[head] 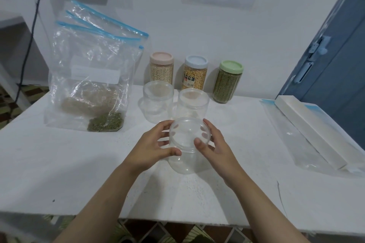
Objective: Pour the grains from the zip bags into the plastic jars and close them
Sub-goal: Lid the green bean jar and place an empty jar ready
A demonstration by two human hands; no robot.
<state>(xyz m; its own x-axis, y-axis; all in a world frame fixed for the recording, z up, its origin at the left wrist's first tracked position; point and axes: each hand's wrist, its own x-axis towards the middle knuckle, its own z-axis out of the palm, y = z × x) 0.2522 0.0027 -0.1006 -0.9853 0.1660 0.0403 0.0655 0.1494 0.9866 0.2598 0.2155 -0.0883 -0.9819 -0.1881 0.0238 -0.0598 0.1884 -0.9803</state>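
Observation:
A clear plastic jar point(185, 162) with a clear lid point(188, 131) stands on the white table point(79, 173) in the middle. My left hand point(156, 146) grips the jar's upper left side. My right hand point(213, 144) curls round the lid from the right. Two more clear empty jars point(158, 100) point(192, 104) stand just behind. At the back left, several zip bags point(88, 77) lean on the wall; the front ones hold pale grains and green grains point(105, 122).
Three filled jars stand at the back wall: a pink-lidded one point(162, 69), a blue-lidded one point(195, 74) and a green-lidded one point(229, 83). A long white box point(316, 132) lies on flat empty bags at the right. A blue door point(335, 55) is beyond.

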